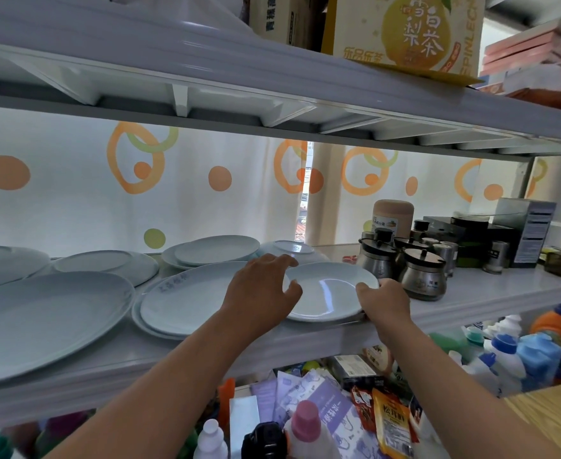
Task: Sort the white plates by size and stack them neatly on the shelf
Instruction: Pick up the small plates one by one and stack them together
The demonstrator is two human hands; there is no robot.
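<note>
A small white plate (328,289) sits near the front edge of the white shelf (471,299). The right hand (383,299) grips the plate's right rim with curled fingers. The left hand (260,286) is open, fingers spread over the plate's left rim. Left of this plate lies a stack of 2 bigger plates (186,303). Just right of it stand metal jars (421,276). An upside-down bowl (294,251) sits behind it.

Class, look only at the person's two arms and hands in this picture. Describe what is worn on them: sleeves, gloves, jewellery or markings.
Both forearms are bare all the way to the bottom edge of the picture, with no sleeve in view. The left hand and the right hand wear no gloves. No watch, bracelet or ring shows, and no markings can be seen on either arm.
</note>
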